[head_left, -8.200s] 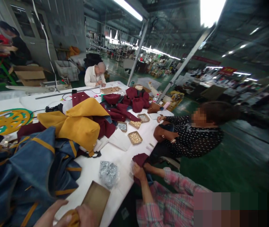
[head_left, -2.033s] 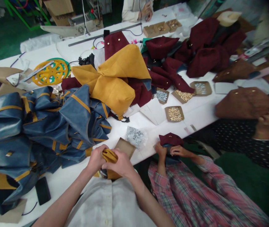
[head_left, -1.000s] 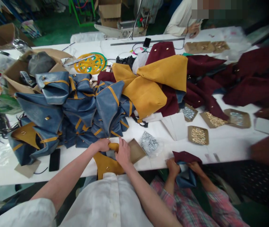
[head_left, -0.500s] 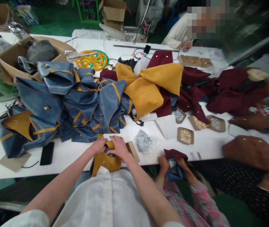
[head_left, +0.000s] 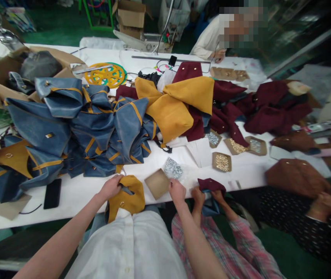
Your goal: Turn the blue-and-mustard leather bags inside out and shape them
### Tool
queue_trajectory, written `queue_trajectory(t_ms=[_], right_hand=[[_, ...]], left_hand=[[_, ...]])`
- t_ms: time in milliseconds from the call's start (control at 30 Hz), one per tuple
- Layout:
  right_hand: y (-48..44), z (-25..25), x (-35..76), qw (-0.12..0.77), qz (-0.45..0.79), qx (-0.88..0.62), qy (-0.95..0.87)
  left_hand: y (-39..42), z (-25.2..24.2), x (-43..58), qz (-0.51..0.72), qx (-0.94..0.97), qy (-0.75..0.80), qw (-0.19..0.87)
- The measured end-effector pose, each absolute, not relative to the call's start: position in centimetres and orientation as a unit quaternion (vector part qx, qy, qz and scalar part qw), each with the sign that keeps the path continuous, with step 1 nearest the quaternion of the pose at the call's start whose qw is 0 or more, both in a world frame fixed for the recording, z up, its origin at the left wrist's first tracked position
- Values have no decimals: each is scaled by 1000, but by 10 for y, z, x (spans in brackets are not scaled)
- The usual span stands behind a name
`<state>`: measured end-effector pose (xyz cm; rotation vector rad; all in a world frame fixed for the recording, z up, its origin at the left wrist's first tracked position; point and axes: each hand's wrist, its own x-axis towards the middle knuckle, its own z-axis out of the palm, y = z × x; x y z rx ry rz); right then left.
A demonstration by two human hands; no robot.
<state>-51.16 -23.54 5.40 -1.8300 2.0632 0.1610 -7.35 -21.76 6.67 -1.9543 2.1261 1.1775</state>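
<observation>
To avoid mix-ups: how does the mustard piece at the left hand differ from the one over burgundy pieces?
The left hand grips the front mustard piece; no hand touches the heaped mustard piece. The front piece is at the table edge, the heaped one farther back over burgundy pieces. The front piece looks smaller than the heaped one. Both are yellow.

A workshop: heaped blue bags [head_left: 42, 126], metal fittings [head_left: 221, 162], shared worktable [head_left: 241, 170].

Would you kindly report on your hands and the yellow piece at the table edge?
Left hand holding yellow piece. Right hand apart from it, near cardboard tray. Blue pieces piled just beyond.
</observation>
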Motion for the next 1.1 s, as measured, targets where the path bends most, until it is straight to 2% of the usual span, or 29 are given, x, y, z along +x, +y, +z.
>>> queue_trajectory(t_ms=[167, 367, 500, 700, 867, 1100], right_hand=[[-244, 85, -532, 160, -18, -642, 750], [-312, 98, -596, 144, -155, -526, 824], [-349, 77, -625, 168, -135, -501, 838], [-332, 26, -601, 254, -43, -545, 798], [-330, -4, -573, 253, -24, -559, 789], [-332, -11, -572, 248, -35, -554, 794]], left_hand=[[-216, 58, -100, 339, -653, 671, 89], [-221, 48, -127, 267, -695, 655, 126], [-231, 43, -141, 271, -695, 654, 130], [-255, 40, -135, 326, -675, 652, 116], [-274, 41, -122, 370, -637, 670, 91], [-278, 33, -120, 385, -634, 665, 87]])
